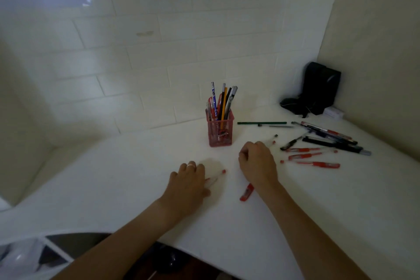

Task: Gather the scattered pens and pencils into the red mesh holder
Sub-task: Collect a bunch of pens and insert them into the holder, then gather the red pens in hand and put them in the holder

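The red mesh holder (220, 132) stands upright near the back of the white table (113, 177), with several pens and pencils in it. My left hand (189, 180) lies fingers-down on a clear pen with a red tip (223, 171) that pokes out to its right. My right hand (258, 162) is curled in front of the holder, closed over clear pens whose red (273, 142) and black (275, 136) tips stick out beyond it. A red pen (247, 192) lies under my right wrist. Several red pens (318, 163) and black pens (336, 144) are scattered to the right.
A green pencil (261, 123) lies behind the scattered pile, right of the holder. A black bag (319, 88) and a small white box (333, 112) sit in the back right corner. Tiled wall runs along the back; the table's front edge curves near my forearms.
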Demonstrator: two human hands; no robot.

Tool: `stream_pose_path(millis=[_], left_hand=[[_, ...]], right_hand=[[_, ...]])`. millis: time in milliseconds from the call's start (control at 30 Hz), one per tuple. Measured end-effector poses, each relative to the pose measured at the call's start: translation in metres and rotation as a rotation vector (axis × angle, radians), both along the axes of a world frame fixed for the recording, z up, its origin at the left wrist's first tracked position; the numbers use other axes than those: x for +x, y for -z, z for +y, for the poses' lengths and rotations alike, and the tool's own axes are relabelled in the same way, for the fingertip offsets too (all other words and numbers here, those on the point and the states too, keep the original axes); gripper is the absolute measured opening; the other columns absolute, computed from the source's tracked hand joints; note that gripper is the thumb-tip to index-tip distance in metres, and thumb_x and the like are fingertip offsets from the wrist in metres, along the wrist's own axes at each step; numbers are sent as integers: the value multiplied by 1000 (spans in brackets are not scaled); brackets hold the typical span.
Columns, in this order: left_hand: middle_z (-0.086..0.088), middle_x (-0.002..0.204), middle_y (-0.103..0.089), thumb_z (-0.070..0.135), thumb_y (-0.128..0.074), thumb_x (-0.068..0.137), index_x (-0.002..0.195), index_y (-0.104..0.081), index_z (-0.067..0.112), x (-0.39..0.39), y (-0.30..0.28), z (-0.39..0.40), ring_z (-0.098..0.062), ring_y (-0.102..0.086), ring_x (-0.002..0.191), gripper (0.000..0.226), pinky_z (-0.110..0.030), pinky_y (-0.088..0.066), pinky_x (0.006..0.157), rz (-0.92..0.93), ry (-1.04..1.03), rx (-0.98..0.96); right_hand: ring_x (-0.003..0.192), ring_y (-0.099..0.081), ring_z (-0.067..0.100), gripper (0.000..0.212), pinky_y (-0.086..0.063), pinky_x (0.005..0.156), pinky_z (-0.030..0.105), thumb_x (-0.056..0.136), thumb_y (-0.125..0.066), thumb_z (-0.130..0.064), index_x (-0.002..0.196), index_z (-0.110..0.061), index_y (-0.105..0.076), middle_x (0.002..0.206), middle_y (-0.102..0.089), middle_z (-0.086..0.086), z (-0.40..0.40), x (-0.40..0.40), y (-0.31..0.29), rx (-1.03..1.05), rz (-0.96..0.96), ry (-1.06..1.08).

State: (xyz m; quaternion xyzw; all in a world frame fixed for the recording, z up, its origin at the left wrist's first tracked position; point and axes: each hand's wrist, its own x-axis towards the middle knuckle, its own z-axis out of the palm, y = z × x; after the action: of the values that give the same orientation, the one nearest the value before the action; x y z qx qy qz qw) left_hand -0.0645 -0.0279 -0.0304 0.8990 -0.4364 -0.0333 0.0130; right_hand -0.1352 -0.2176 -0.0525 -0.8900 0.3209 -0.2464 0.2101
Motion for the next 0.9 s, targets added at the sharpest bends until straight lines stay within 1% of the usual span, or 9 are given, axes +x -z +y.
stream_pose_path(millis=[100, 200, 367, 467, 567, 733, 800, 833, 900], left_hand=[[-10, 125, -54, 34, -49, 101, 121, -46, 8, 3, 8, -6, -28, -54, 114, 33, -38, -45, 87, 36, -21, -54], [-13, 127, -54, 30, -39, 105, 126, -44, 4, 3, 15, -15, -29, -55, 115, 34, -36, -48, 84, -34, -39, -54], [-15, 122, -56, 13, -32, 103, 127, -45, 2, -9, 25, -40, -29, -58, 108, 30, -34, -52, 78, -175, -75, -127], [-15, 117, -61, 12, -31, 105, 137, -39, 1, -10, 17, -60, -30, -64, 100, 34, -37, -54, 79, -93, -107, -278], [-16, 113, -66, 7, -37, 101, 142, -31, 2, -10, 7, -82, -33, -69, 97, 41, -42, -56, 77, 41, -71, -408], [-18, 113, -60, 7, -42, 97, 117, -51, 0, -5, 3, -119, -32, -63, 104, 23, -39, -56, 84, 179, 40, -472], [-17, 116, -55, 12, -40, 97, 114, -58, 3, -2, 10, -133, -33, -57, 108, 27, -36, -49, 92, 190, 69, -400], [-16, 117, -54, 15, -38, 98, 114, -60, 5, 1, 14, -138, -33, -56, 107, 28, -36, -46, 91, 239, 45, -399], [-15, 121, -53, 19, -37, 99, 116, -59, 9, 3, 19, -148, -29, -58, 104, 30, -30, -44, 80, 267, 19, -410]], right_hand=[[86, -55, 20, 10, -47, 71, 31, 97, -58, -16, 95, -9, -65, 100, -58, 7, 5, -3, 4, -4, -13, -39], [83, -54, 18, 7, -45, 69, 27, 96, -60, -16, 96, -11, -64, 104, -57, 6, 8, -5, 7, -12, -29, -36], [101, -55, 24, 17, -52, 75, 32, 97, -60, -26, 107, -14, -66, 115, -55, 10, 6, -9, 8, -98, -18, 158], [107, -54, 26, 23, -53, 84, 36, 98, -57, -31, 111, -15, -68, 118, -56, 11, 2, -8, 10, -85, 37, 130], [106, -55, 27, 19, -53, 84, 37, 96, -59, -23, 107, -12, -70, 113, -58, 12, -2, -9, 12, -35, -8, 45], [100, -60, 27, 20, -54, 84, 38, 96, -58, -15, 109, -11, -72, 106, -61, 11, -12, -14, 17, 28, -91, -4], [102, -59, 24, 22, -53, 88, 35, 96, -58, -13, 114, -12, -69, 108, -62, 9, -15, -15, 20, 37, -115, -27], [102, -59, 24, 21, -52, 88, 34, 95, -58, -11, 114, -11, -67, 109, -63, 9, -16, -16, 22, 40, -140, -33], [100, -59, 24, 19, -51, 86, 32, 94, -58, -6, 112, -6, -64, 108, -63, 11, -17, -18, 26, 54, -198, -26]])
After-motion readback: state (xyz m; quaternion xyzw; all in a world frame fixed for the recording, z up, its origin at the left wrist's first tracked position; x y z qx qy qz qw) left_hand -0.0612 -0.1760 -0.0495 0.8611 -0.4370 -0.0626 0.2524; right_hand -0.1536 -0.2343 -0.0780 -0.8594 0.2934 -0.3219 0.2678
